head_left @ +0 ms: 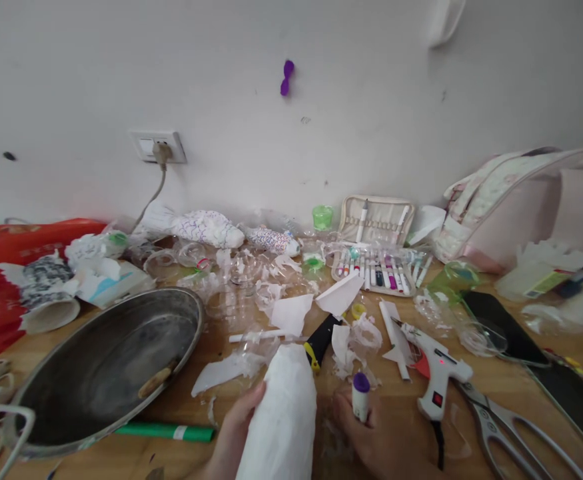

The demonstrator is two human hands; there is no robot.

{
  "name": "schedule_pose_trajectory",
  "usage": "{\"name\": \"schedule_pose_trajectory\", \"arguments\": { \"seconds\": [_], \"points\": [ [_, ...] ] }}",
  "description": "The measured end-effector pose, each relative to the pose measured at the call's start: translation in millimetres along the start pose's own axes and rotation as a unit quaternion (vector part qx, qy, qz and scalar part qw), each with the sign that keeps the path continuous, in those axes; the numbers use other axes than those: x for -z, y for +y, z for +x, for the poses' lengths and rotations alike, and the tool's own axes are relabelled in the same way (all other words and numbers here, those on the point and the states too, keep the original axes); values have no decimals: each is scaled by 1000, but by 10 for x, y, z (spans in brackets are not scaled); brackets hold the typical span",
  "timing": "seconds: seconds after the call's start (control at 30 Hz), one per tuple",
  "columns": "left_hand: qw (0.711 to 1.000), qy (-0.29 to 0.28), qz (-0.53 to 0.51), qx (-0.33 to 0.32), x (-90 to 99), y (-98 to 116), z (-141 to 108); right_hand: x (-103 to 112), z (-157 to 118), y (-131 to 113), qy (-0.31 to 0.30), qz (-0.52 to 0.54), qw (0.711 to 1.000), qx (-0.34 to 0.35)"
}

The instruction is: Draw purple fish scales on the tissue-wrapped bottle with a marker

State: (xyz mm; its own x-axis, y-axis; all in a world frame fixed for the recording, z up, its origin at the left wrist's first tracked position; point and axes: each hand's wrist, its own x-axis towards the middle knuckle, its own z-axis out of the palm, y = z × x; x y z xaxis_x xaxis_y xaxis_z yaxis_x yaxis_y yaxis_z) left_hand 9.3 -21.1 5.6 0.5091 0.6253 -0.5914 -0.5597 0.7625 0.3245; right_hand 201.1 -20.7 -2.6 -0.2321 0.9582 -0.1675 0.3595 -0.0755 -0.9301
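Observation:
A white, paper-covered rounded form [284, 413] stands out at the bottom centre, its lower end cut off by the frame. My left hand [236, 427] wraps round its left side, with most fingers hidden behind it. Just to the right, my right hand [366, 427] is closed around a white marker with a purple end [360, 393], held upright above the wooden table. Behind the white form lies a black and yellow tool handle [321, 340]. Torn white paper [291, 313] is scattered beyond both hands.
A metal pan [106, 360] is at left, a green marker [171, 431] below it. Patterned fish shapes [208, 229] and an open marker case [376, 267] stand near the wall. A glue gun [441, 373], scissors [506, 427] and a dark phone [504, 327] lie right, before a pink bag [531, 207].

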Motion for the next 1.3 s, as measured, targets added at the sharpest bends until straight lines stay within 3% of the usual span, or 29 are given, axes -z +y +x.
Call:
{"name": "schedule_pose_trajectory", "arguments": {
  "seconds": [0.13,0.27,0.5,0.57,0.67,0.73,0.87,0.97,1.03,1.13,1.2,1.3],
  "points": [
    [999,41,12,9,-43,3,-29,-39,-15,9,-19,16,999,30],
    [999,23,23,-15,17,-13,-37,-50,-61,91,-56,45,996,55],
    [999,3,31,-12,-42,10,-50,66,-99,-39,-28,241,970,7],
    [999,6,32,-10,-49,20,-44,117,-84,-82,-14,298,955,1],
    [1000,5,28,-11,-51,26,-34,224,-58,-119,-46,430,901,-27],
    [1000,8,23,-15,-63,29,-33,302,-38,-129,-54,460,886,-30],
    [999,40,16,-14,-99,43,-42,409,6,-98,45,284,957,19],
    [998,56,21,-14,-117,50,-42,424,6,-43,57,74,994,54],
    [998,59,27,-16,-129,52,-40,404,-15,-16,43,-64,994,80],
    [997,73,22,-18,-140,52,-35,346,-45,-3,9,-221,963,153],
    [996,83,24,-17,-134,53,-29,306,-45,-8,-14,-257,950,175],
    [994,102,41,-14,-101,60,-13,270,-21,-8,-25,-247,953,172]
  ]
}}
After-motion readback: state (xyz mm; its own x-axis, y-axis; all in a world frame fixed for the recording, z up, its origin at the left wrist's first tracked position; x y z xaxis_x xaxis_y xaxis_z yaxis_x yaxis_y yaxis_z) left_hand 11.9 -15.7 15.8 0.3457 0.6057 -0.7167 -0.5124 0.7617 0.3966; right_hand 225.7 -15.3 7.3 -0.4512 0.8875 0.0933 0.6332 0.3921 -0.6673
